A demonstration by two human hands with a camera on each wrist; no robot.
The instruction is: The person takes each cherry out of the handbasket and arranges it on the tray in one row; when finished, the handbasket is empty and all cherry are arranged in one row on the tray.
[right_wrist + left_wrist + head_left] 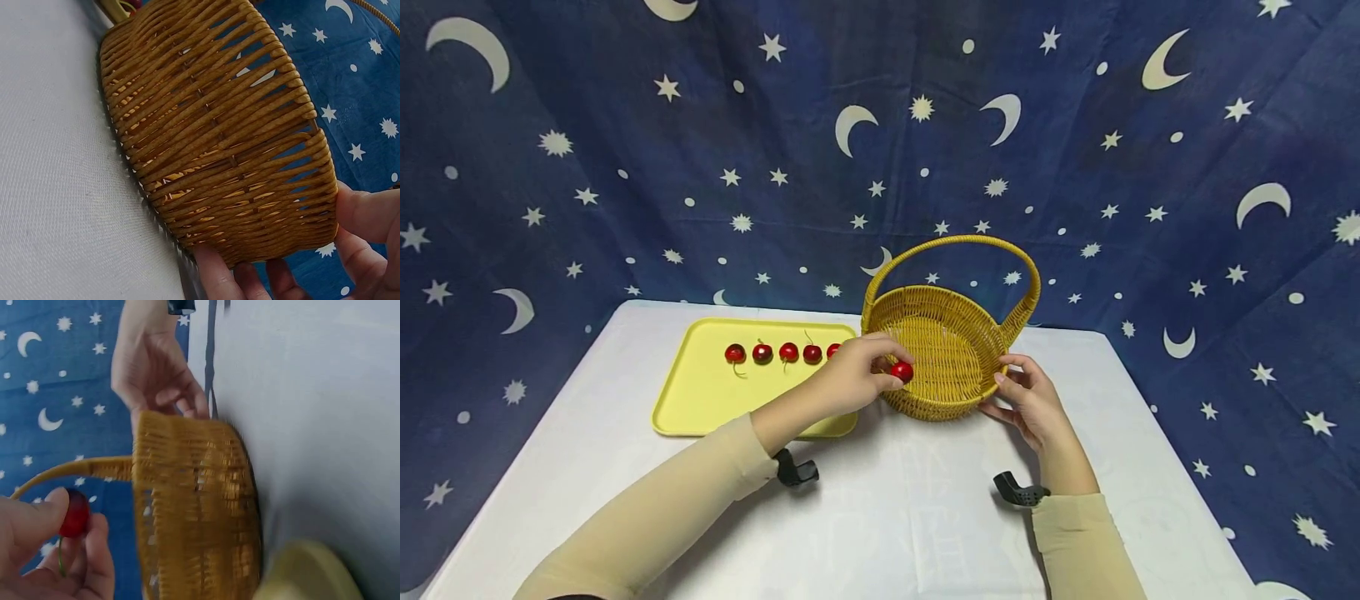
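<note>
My left hand (848, 379) pinches a dark red cherry (902, 372) over the left front rim of a woven yellow-brown basket (936, 408). In the left wrist view this cherry (76, 514) sits between thumb and fingertips, its green stem hanging down. The basket stands upright, its tall handle arching above it. On the basket's right side, my right hand (1033, 404) grips the rim; in the right wrist view its thumb (367, 209) is at the rim and the other fingers lie against the outer wall. Several cherries (762, 354) lie in a row on a yellow tray (700, 408), the rightmost partly hidden by my left hand.
The tray lies left of the basket on a white-covered table (880, 517). Behind the table hangs a dark blue cloth (805, 108) with moons and stars. A black wrist mount (796, 469) sticks out from the left sleeve, another mount (1018, 490) from the right.
</note>
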